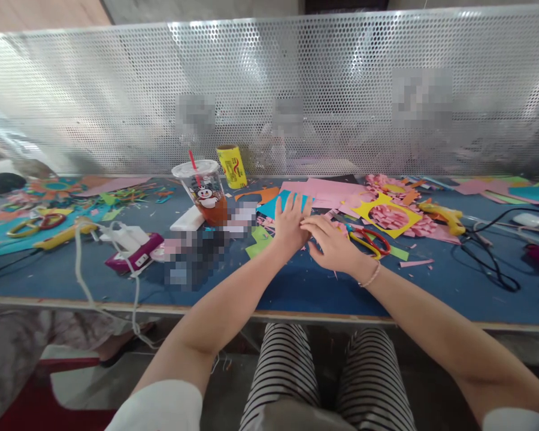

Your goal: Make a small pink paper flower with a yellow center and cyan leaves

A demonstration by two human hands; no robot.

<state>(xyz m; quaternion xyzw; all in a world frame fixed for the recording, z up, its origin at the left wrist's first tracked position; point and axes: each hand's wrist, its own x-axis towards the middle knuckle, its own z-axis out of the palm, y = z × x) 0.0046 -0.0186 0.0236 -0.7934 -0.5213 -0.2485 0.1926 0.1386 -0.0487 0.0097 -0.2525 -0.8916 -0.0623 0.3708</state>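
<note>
My left hand (291, 226) lies palm down with its fingers spread, the fingertips over a piece of blue paper (269, 206). Against its thumb side rests my right hand (330, 244), fingers stretched and slightly bent, touching the left hand; nothing shows in its grasp. Just right of it are scissors (375, 241) with red and yellow handles. Beyond them, a yellow paper piece with a round cut-out (363, 211) lies over pink fringed paper flowers (417, 224). Green paper scraps (258, 244) sit left of my left hand. What is under my palms is hidden.
A lidded drink cup (206, 194) with a red straw stands left, near a yellow roll (232, 167). A purple power strip (135, 254) with white cables lies farther left. At right are a yellow glue gun (444, 216) and black cable (487, 257). A perforated metal screen (341, 90) borders the back.
</note>
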